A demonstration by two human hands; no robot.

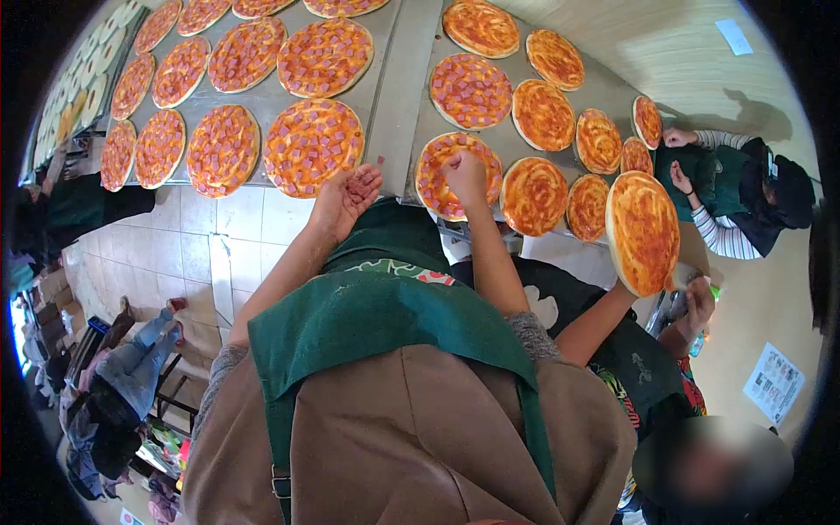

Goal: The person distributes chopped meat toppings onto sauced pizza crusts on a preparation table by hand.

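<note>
Palm up and half cupped, my left hand point(347, 203) is open at the table edge, beside a pizza topped with ham cubes point(313, 149). No clear load shows on the palm. A single ham cube point(381, 161) lies close to its fingertips. My right hand point(465, 178) is closed above another ham-topped pizza point(429, 182); whatever its fingers hold is hidden. Right of that hand lies a pizza base with sauce and no ham point(534, 196).
Ham-topped pizzas point(223, 150) fill the left metal table point(398, 87). Several sauced bases point(542, 114) lie to the right. A co-worker's hand point(623, 289) holds up a sauced pizza point(645, 232) close on my right. Another person point(735, 192) stands at the far right end.
</note>
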